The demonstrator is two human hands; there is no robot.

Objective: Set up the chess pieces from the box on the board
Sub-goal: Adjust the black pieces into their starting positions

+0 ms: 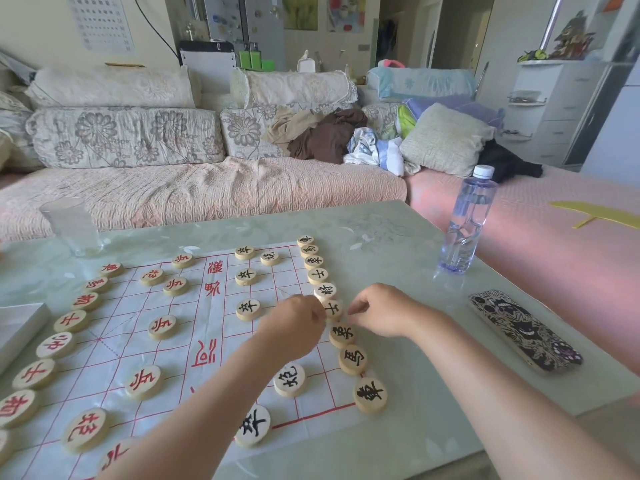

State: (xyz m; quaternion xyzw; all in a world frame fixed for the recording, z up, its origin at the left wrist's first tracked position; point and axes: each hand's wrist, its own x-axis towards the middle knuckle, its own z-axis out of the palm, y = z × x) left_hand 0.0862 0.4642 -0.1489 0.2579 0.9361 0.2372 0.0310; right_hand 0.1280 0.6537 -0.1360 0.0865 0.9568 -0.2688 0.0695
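A white sheet board (214, 327) with red grid lines lies on the table. Round wooden pieces with red characters line its left side, and pieces with black characters line its right side. My left hand (294, 327) and my right hand (381, 311) meet at a black-lettered piece (331, 309) in the right-hand row. Both hands have curled fingers at that piece's edges, the left from the left, the right from the right. Whether either actually pinches it cannot be told. A white box (17, 327) shows at the left edge.
A clear plastic cup (71, 225) stands at the table's far left. A water bottle (467, 220) stands at the far right, and a phone in a patterned case (524, 329) lies to the right of the board. A sofa with cushions and clothes lies behind the table.
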